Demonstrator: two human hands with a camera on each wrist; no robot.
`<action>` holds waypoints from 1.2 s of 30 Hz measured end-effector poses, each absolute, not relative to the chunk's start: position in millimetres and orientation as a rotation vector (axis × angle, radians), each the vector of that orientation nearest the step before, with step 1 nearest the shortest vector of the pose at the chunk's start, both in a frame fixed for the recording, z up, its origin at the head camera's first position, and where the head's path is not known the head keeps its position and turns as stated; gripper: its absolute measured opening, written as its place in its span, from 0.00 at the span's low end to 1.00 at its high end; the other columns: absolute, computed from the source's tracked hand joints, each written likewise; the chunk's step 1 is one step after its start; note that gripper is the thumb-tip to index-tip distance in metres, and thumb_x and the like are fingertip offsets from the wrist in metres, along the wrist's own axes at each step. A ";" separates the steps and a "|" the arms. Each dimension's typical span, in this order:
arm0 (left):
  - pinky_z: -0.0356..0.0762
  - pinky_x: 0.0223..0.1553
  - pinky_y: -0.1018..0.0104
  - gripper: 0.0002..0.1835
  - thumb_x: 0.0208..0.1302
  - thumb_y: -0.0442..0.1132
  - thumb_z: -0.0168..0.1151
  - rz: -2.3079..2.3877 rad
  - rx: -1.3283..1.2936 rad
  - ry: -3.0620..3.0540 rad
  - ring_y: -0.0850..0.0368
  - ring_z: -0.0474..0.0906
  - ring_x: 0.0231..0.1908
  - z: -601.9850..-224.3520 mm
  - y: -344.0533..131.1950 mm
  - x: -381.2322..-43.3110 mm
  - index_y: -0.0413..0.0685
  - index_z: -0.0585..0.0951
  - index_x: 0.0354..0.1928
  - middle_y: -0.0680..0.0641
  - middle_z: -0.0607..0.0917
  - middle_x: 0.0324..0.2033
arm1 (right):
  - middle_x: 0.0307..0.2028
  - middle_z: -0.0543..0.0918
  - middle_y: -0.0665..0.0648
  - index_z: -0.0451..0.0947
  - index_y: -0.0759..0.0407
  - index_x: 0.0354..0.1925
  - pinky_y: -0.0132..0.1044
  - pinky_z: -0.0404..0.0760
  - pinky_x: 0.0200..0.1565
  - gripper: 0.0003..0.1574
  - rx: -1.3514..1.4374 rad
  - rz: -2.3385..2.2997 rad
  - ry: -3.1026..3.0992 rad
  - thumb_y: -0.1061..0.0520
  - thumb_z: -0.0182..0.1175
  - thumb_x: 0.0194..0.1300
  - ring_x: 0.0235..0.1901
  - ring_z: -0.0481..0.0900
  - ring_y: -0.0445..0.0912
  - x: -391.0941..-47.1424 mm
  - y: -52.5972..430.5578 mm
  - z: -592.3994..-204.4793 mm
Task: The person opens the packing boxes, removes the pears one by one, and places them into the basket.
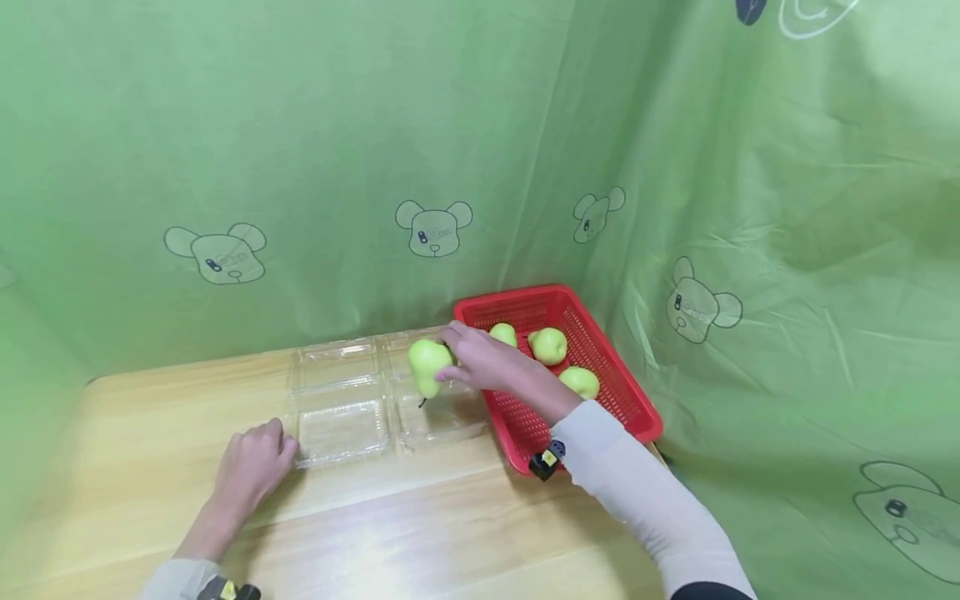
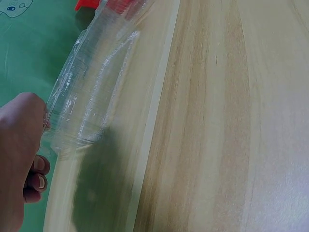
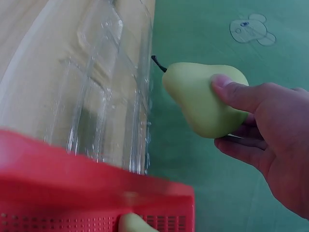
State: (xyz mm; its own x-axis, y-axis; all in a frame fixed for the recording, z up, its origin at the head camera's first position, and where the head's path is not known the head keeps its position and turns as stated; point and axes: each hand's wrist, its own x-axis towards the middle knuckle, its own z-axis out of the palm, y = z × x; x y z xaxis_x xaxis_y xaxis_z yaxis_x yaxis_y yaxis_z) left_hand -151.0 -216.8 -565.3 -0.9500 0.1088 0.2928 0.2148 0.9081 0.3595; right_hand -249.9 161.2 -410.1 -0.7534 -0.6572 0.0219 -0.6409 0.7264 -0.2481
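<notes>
My right hand (image 1: 480,357) holds a green pear (image 1: 429,363) above the clear plastic container (image 1: 341,425). In the right wrist view the thumb lies on one side of the pear (image 3: 205,96) and the fingers on the other, its dark stem pointing away from the palm. The container is split into several compartments and lies on the table. At its left edge, my left hand (image 1: 253,462) has curled fingers; in the left wrist view it grips the rim of the container (image 2: 91,92), with the thumb tip partly hidden.
A red perforated basket (image 1: 611,367) stands to the right of the container, with several green pears inside, one of them a pear (image 1: 549,346) near its back. The wooden table (image 1: 360,533) meets a green curtain (image 1: 300,167) behind and on the right.
</notes>
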 end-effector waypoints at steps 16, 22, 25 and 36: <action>0.59 0.16 0.70 0.15 0.69 0.38 0.54 -0.597 -0.209 -2.845 0.58 0.61 0.15 -567.0 -216.9 -149.6 0.50 0.68 0.22 0.52 0.68 0.14 | 0.51 0.82 0.60 0.77 0.64 0.58 0.45 0.86 0.51 0.36 -0.861 -0.554 2.922 0.42 0.73 0.63 0.48 0.83 0.51 -251.5 221.5 -413.8; 0.59 0.17 0.70 0.14 0.68 0.37 0.55 -0.595 -0.218 -2.836 0.58 0.61 0.15 -565.0 -215.9 -149.1 0.50 0.69 0.22 0.52 0.68 0.14 | 0.52 0.83 0.60 0.78 0.63 0.58 0.47 0.85 0.52 0.37 -0.706 -0.626 2.952 0.42 0.75 0.61 0.48 0.81 0.51 -256.9 247.3 -416.5; 0.59 0.17 0.69 0.14 0.68 0.38 0.54 -0.593 -0.209 -2.858 0.58 0.62 0.16 -564.0 -215.8 -150.1 0.50 0.69 0.23 0.51 0.68 0.15 | 0.52 0.83 0.61 0.78 0.64 0.58 0.47 0.84 0.51 0.38 -0.672 -0.616 2.966 0.42 0.75 0.61 0.47 0.81 0.51 -259.0 258.7 -417.6; 0.59 0.17 0.70 0.14 0.69 0.38 0.54 -0.600 -0.201 -2.872 0.57 0.62 0.16 -563.8 -218.7 -148.9 0.49 0.69 0.23 0.51 0.69 0.15 | 0.51 0.84 0.64 0.79 0.67 0.55 0.49 0.83 0.51 0.35 -0.605 -0.600 2.965 0.43 0.74 0.62 0.49 0.82 0.56 -266.8 284.2 -428.0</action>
